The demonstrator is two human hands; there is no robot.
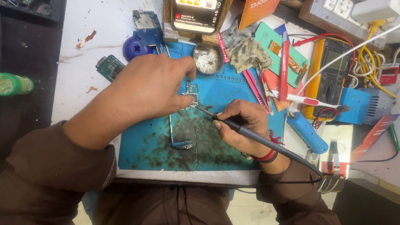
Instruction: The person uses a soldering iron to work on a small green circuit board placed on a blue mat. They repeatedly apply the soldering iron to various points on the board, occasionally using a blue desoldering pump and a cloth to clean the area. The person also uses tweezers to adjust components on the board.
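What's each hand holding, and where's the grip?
Right hand holds the soldering iron pen-style, on the front of its handle. Left hand presses fingertips on the circuit board, pinning it to the mat.

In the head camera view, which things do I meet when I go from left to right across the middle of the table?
green bottle → small green circuit board → left hand → board on the blue mat → right hand holding the soldering iron → blue handle tool → yellow multimeter
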